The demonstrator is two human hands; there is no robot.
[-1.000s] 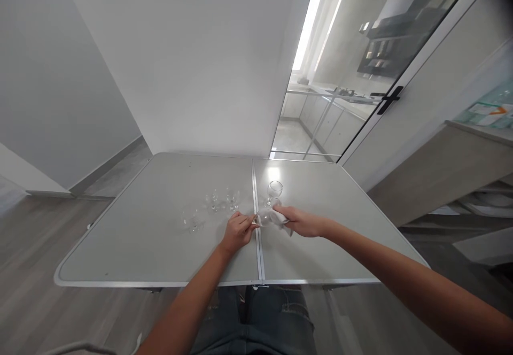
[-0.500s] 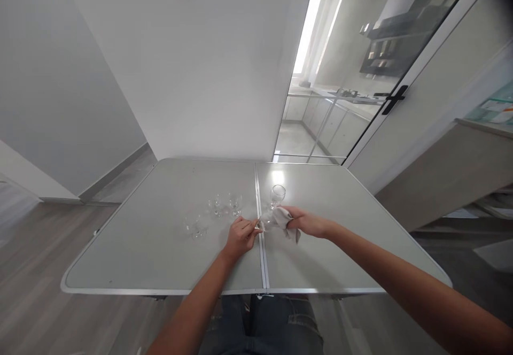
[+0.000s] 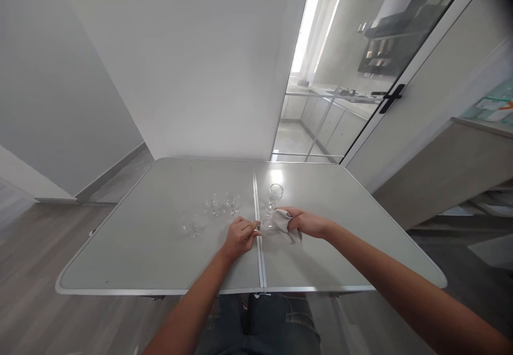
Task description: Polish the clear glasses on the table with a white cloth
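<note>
My left hand (image 3: 241, 236) is closed on the foot end of a clear stemmed glass (image 3: 269, 225), which lies tilted sideways over the table's middle seam. A light grey cloth (image 3: 284, 220) is bunched in my right hand (image 3: 301, 222), pressed against the bowl of that glass; the cloth hides the rim. Just beyond, another stemmed glass (image 3: 276, 193) stands upright on the right half. To the left of my hands, three more clear glasses stand: one nearest the seam (image 3: 232, 203), one beside it (image 3: 214, 204) and one farther left (image 3: 194, 225).
The pale folding table (image 3: 152, 253) has a metal rim and a seam down its middle. A white wall (image 3: 208, 77) rises behind it. At the right are a glass door with a black handle (image 3: 391, 99) and a wooden shelf unit (image 3: 449, 157).
The cloth in my right hand has shifted slightly against the glass. My left hand keeps its hold, and the whole view has slid a little.
</note>
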